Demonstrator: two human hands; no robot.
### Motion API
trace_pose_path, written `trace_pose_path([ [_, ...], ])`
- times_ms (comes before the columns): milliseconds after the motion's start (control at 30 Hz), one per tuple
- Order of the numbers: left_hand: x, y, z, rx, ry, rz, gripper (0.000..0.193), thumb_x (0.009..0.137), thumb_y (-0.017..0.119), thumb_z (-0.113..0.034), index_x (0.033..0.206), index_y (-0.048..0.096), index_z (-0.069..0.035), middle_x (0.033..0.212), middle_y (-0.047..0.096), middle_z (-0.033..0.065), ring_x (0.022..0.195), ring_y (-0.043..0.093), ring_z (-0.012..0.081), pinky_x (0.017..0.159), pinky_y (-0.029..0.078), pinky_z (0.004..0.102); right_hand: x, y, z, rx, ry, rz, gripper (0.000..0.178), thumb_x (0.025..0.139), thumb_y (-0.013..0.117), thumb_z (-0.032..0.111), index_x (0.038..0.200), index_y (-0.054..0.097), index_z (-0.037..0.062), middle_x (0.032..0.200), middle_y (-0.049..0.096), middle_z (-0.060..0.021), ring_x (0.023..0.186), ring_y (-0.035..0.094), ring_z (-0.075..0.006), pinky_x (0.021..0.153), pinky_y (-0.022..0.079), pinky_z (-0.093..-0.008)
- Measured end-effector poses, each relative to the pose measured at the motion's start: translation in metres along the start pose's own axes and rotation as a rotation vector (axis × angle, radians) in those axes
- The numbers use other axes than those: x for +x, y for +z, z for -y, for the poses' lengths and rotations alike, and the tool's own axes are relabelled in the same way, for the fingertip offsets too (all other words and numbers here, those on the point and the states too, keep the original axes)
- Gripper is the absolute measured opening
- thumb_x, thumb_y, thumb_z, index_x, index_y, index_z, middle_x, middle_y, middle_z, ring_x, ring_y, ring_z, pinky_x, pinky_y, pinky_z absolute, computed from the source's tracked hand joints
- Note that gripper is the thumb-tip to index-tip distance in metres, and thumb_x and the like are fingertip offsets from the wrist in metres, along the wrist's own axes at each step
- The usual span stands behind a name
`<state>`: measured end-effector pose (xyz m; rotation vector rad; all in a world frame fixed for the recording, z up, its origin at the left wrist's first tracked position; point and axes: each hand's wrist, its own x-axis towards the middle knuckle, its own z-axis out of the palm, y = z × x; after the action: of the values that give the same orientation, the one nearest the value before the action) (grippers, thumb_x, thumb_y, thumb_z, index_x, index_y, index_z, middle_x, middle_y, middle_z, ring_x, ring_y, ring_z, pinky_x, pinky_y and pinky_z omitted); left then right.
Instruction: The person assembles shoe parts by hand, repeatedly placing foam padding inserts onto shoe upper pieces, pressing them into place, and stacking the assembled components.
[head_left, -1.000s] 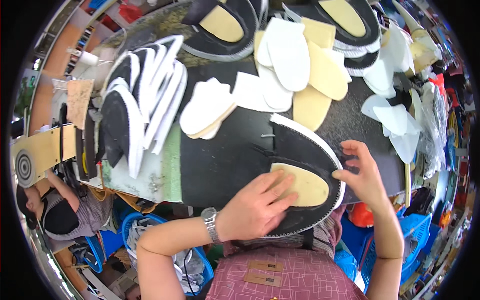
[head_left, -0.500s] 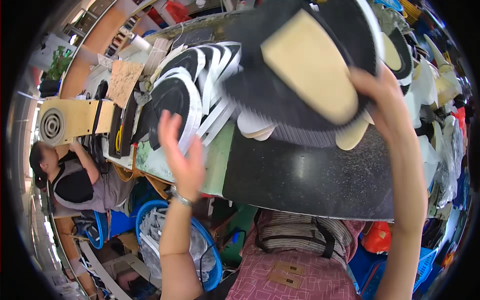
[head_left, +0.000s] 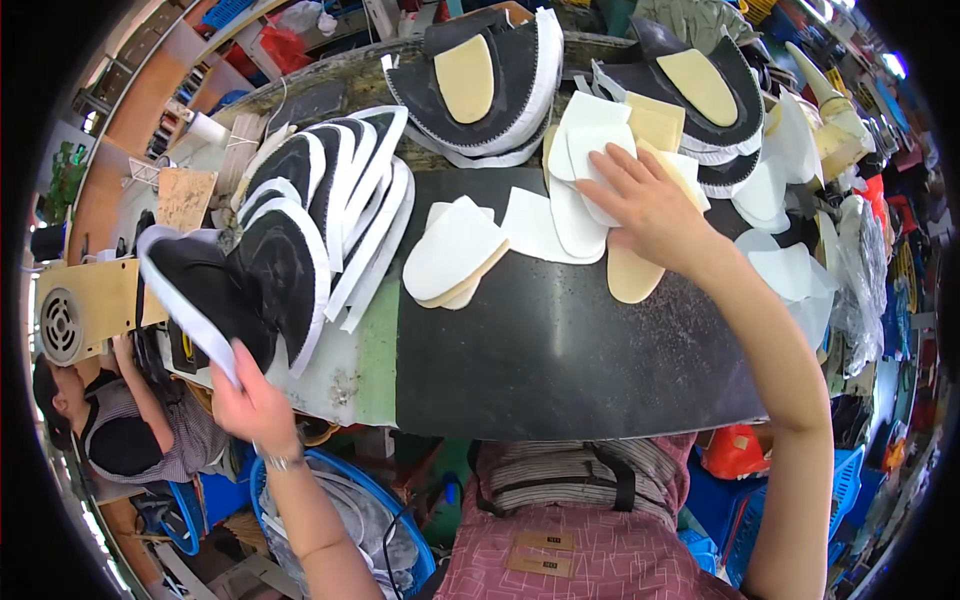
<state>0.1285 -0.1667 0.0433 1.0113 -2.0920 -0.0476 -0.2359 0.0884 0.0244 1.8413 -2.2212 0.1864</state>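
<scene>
Head: blk upper (head_left: 205, 275) fwd/left of L grip (head_left: 253, 408), rim (head_left: 190, 318) pinched.

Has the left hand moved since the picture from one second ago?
Yes, leftward: the left hand was right of the green strip and is now left of it, holding a white-edged black piece.

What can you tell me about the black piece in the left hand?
The black piece is curved and looks like fabric, with a dark face and a broad white band along its outer edge. The left hand grips it by the band's lower end. It is held tilted at the left of the workbench, overlapping a stack of similar pieces in view; whether they touch is unclear.
</scene>
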Motion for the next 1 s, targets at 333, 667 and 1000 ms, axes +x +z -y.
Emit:
trace_pose_path([
  [333,-0.13,0.026,-0.186,-0.495,1.041,0.735,0.045,0.079,0.064,-0.029,0.106,0.058,0.007,0.097,0.063,0.0221,0.076,0.061,0.025,0.063,0.05,0.0286,-0.008,-0.003,-0.026,0.446,0.094,0.005,0.023,0.082,0.059,0.009,0.103,0.066,0.0048,0.11,0.064,-0.0143,0.107,0.058,-0.0315,0.088,0.047,-0.0397],
  [667,-0.081,0.032,-0.159,-0.898,0.413,0.839,0.027,0.075,0.071,-0.01,0.099,0.064,-0.001,0.096,0.066,0.0148,0.085,0.064,0.0286,0.076,0.052,0.0357,-0.079,-0.042,0.019,1.149,0.804,-0.895,0.021,0.093,0.053,0.014,0.108,0.057,-0.0007,0.091,0.061,-0.006,0.079,0.056,-0.0119,0.075,0.046,-0.0246],
  [1000,-0.076,0.039,-0.167,-0.796,0.179,1.061,0.028,0.079,0.067,-0.007,0.106,0.061,0.0,0.093,0.066,0.0125,0.082,0.064,0.0225,0.074,0.05,0.0307,-0.163,-0.028,0.145,1.904,1.324,-0.586,0.019,0.088,0.06,0.009,0.104,0.053,0.0004,0.092,0.064,-0.007,0.083,0.062,-0.0133,0.078,0.05,-0.0284],
])
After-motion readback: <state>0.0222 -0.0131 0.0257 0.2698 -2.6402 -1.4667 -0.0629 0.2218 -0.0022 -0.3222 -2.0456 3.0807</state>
